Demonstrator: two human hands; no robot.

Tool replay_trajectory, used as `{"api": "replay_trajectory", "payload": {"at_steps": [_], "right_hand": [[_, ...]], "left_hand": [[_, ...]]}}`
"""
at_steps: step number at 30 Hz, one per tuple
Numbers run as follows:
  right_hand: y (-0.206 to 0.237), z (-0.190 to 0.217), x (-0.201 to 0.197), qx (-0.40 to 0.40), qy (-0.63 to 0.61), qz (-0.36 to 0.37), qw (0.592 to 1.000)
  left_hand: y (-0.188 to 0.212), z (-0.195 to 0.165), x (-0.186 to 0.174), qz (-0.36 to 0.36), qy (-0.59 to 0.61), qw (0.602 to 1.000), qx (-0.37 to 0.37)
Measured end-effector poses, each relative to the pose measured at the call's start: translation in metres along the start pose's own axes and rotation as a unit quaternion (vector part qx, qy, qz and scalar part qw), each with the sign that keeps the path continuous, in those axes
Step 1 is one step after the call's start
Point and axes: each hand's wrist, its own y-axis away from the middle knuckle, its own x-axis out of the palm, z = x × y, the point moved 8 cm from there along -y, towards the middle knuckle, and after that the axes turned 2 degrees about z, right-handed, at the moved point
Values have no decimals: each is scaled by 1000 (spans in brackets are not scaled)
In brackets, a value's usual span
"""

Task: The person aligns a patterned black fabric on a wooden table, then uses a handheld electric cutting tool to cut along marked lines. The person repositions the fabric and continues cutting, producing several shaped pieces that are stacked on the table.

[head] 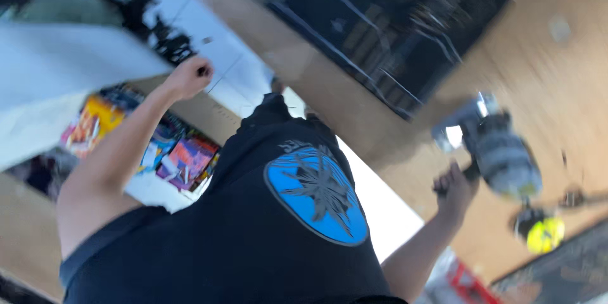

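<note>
Although the whole view is smeared by motion, a grey power tool [505, 157] can be made out at the right, held clear of the wooden surface [557, 82] below it and touching nothing that can be seen. Its dark handle is clasped by the right hand [453, 190], whose grip is pressed together in a fist around it. Whether the tool is running cannot be told. No mark of work is shown on the wood beneath it, so little can be judged as done there.

Just beyond the tool, a yellow and black object [543, 233] lies low at the right; its kind is not clear. A large dark panel [380, 25] is seen well apart from the tool, toward the top, lying flat and untouched.

Across the black shirt [253, 240] with its round blue emblem, the left hand [192, 77] is raised at the edge of a white worktop [76, 63]. Its grip is curled shut, and a small dark thing [203, 71] is pinched in it, too blurred to name. Brightly printed items [183, 159] are stacked below that worktop.
</note>
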Motion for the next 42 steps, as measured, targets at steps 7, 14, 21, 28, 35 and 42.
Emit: {"api": "replay_trajectory", "payload": {"at_steps": [7,14,21,28,35,42], "right_hand": [[22,-16,51,-7,-44,-59,997],[54,-9,60,-10,-77,-80,994],[85,-5,64,-2,-79,-118,990],[81,-15,50,-43,-51,-78,995],[72,-33,25,-47,-22,-31,998],[93,-78,-2,112,-22,-35,993]], "left_hand": [[3,103,-149,-45,-407,912,1],[15,116,-174,-156,-351,923,8],[-27,-21,-68,-188,-174,941,221],[-59,-175,58,-102,-129,918,361],[-78,-325,196,34,-163,851,499],[-114,-401,278,111,-242,809,523]]}}
